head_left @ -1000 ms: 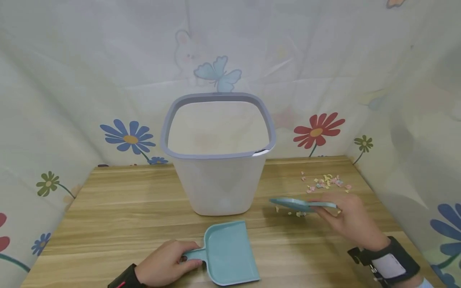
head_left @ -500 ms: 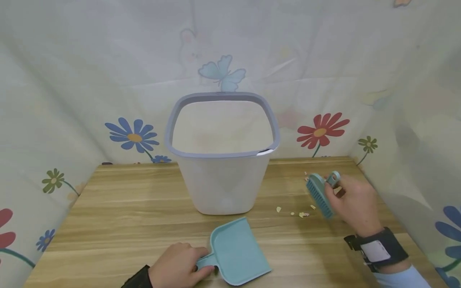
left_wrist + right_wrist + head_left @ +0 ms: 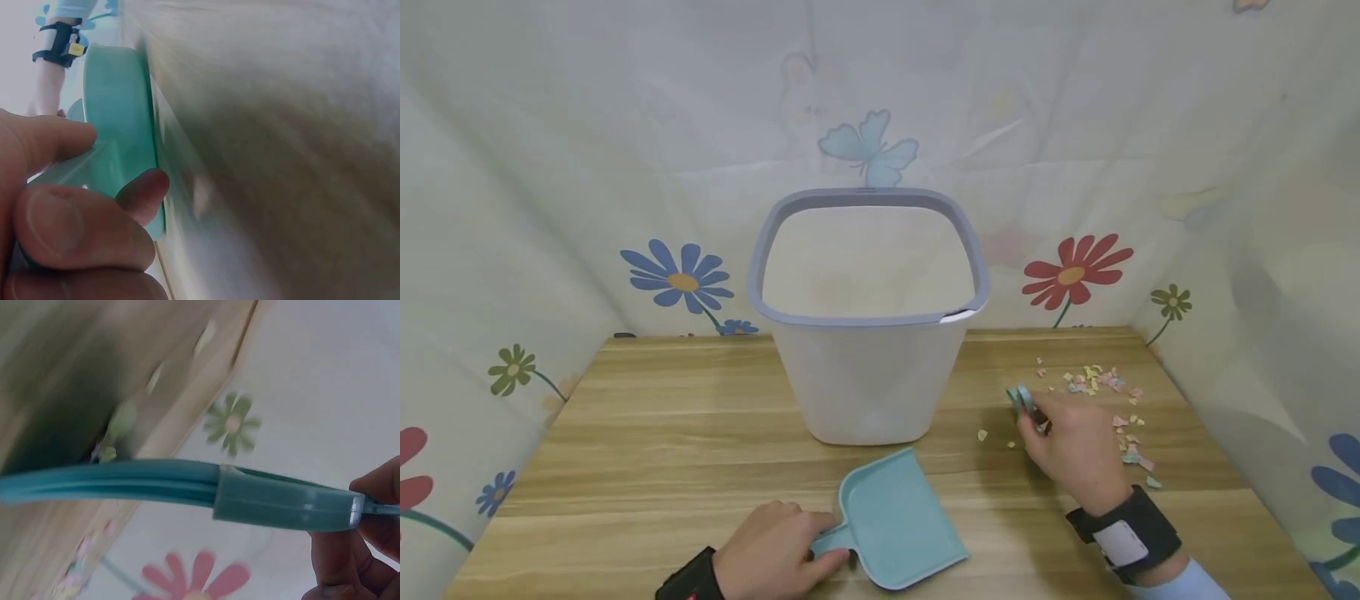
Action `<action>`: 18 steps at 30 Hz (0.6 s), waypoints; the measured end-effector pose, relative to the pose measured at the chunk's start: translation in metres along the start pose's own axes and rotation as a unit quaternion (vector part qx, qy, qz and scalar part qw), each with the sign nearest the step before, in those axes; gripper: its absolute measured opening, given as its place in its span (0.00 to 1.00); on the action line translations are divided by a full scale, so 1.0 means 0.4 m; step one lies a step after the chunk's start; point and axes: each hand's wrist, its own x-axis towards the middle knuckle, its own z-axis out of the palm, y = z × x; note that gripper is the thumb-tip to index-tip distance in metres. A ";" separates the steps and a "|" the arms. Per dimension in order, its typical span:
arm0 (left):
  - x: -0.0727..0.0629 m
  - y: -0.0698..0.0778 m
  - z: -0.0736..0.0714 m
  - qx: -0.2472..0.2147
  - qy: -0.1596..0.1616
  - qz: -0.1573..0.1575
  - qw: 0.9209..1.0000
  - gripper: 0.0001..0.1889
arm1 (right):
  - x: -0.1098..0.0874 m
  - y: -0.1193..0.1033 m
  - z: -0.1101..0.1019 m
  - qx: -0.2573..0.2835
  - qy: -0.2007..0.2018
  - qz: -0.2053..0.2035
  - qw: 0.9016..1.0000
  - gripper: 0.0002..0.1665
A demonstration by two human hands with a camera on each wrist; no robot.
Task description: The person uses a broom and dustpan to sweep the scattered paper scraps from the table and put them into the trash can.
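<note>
A teal dustpan (image 3: pixel 898 521) lies on the wooden table, its flat lip turned to the right. My left hand (image 3: pixel 771 550) grips its short handle, the thumb and fingers around it in the left wrist view. To the right of the bin, my right hand (image 3: pixel 1078 454) pinches the handle of a small teal brush (image 3: pixel 112 480). In the head view the hand hides most of the brush; only its handle end shows. Small pastel paper scraps (image 3: pixel 1093 379) lie scattered behind and to the right of that hand, and a few sit to its left.
A white bin (image 3: pixel 868 383) with a grey-blue rim stands upright at the middle back of the table (image 3: pixel 685 417), behind the dustpan. A cloth backdrop (image 3: pixel 700 108) printed with flowers encloses the back and sides.
My right hand has carried the brush off to the right, then back left and turned it. More scraps show right of the hand. The dustpan has shifted slightly right and turned a little.
</note>
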 end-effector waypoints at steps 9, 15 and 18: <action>-0.005 -0.011 -0.021 0.008 -0.010 0.006 1.000 0.22 | -0.028 -0.138 0.001 0.079 -0.007 -0.059 0.995 0.13; -0.004 -0.024 -0.026 0.009 -0.014 0.014 1.000 0.21 | -0.045 -0.172 -0.028 0.132 -0.025 -0.096 0.986 0.17; -0.005 -0.026 -0.029 0.008 -0.020 0.011 1.000 0.21 | -0.048 -0.168 -0.039 0.167 -0.035 -0.114 0.979 0.20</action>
